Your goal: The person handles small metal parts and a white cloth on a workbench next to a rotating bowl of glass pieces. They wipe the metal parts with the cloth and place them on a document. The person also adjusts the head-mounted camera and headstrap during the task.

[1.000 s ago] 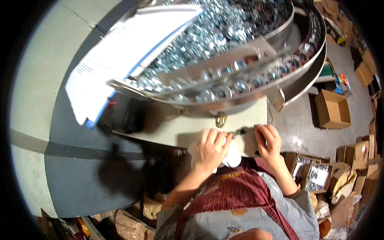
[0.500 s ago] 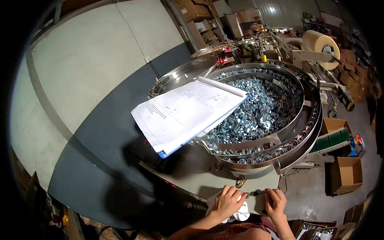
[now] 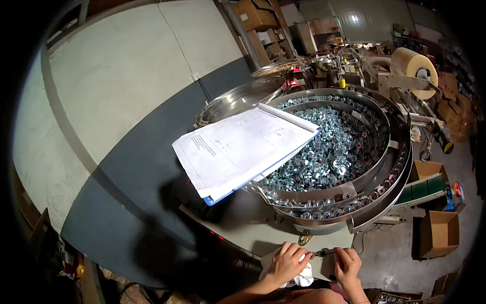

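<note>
Both hands are low in the view, close to the front edge of the machine's pale top. My left hand (image 3: 288, 263) is closed, its fingers pinching one end of a slim dark metal piece (image 3: 322, 254). Bunched white cloth (image 3: 304, 277) lies under and beside that hand. At the piece's other end, my right hand (image 3: 347, 265) is closed in a pinch. The piece spans the gap between the hands; it is too small to name more exactly. Beyond them stands a round steel feeder bowl (image 3: 331, 228) full of shiny metal nuts or similar small parts (image 3: 324, 157).
A blue clipboard with white printed sheets (image 3: 243, 147) leans on the bowl's left rim. Behind it is another steel bowl (image 3: 238, 99). An open cardboard box (image 3: 440, 233) and green conveyor (image 3: 422, 190) stand at right. A roll of clear film (image 3: 412, 71) sits farther back.
The view has shifted, so the scene sits slightly lower and farther right. Both hands keep nearly the same pinch on the slim metal piece.
</note>
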Motion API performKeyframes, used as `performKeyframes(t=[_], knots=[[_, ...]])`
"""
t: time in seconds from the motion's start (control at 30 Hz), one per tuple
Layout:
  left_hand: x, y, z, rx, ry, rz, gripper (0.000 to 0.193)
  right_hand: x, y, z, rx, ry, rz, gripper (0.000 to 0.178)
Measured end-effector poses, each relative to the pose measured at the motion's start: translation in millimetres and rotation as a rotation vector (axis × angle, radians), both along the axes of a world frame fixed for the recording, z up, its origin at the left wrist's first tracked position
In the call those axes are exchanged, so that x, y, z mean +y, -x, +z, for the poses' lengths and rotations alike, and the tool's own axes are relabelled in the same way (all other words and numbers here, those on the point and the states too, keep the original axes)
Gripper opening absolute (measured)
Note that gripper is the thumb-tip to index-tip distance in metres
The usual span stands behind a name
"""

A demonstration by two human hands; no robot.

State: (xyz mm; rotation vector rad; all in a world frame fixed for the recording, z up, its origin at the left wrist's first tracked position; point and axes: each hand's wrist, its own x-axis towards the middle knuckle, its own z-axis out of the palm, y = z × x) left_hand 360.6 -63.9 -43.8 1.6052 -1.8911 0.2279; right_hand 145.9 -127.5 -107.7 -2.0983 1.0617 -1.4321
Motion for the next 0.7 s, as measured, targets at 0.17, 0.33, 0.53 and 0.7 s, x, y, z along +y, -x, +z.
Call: performKeyframes(t=[0.17, 0.33, 0.53, 0.7], knots=[[-3.5, -1.5, 6.5, 0.025, -0.033, -0.02, 0.014, -7.7, 3.6, 2.9, 0.039, 0.043, 0.017, 0.024], [-2.6, -9.3, -12.6, -0.027, -0.056, -0.006, 0.011, -5.4, 6.3, 2.5, 0.091, -0.033, 0.03, 0.022], [-9.1, -4.5, 3.9, 0.035, -0.011, -0.014, 0.014, -7.2, 3.7, 4.8, 0.047, 0.025, 0.024, 0.026], [-12.4, -10.5, 6.8, 0.049, -0.036, -0.075, 0.013, -8.6, 0.7, 3.8, 0.038, 0.018, 0.026, 0.028]])
